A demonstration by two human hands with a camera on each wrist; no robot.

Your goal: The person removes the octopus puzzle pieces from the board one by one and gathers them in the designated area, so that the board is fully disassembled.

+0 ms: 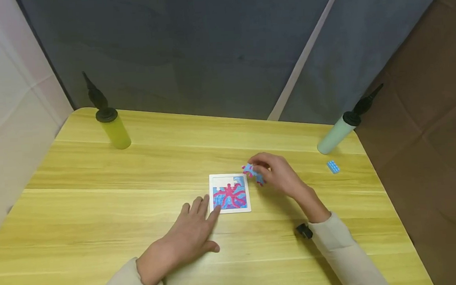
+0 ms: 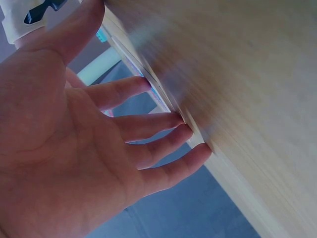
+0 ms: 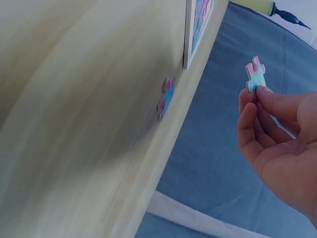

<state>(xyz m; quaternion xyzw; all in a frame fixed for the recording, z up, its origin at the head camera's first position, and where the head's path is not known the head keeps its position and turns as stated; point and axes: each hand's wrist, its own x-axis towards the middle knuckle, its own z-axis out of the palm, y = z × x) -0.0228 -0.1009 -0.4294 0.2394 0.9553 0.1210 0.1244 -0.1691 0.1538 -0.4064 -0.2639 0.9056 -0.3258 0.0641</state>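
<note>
A square puzzle board (image 1: pixel 230 210) with a white frame lies on the table and shows a pink octopus on blue. Pieces fill its lower part and upper right corner, while white backing shows at the upper left. My left hand (image 1: pixel 184 234) rests with extended fingers at the board's left edge, its index finger over the lower left corner. Beyond the board's right side, my right hand (image 1: pixel 278 174) pinches a blue-and-pink puzzle piece (image 3: pixel 256 76) between thumb and fingers, raised above the table. Beneath it, another puzzle piece (image 3: pixel 166 99) lies on the tabletop beside the board.
A yellow hand pump (image 1: pixel 116 132) with a black top stands at the back left. At the back right is a pale green hand pump (image 1: pixel 336 136). A small blue studded block (image 1: pixel 333 167) lies in front of it. A grey curtain hangs behind the table.
</note>
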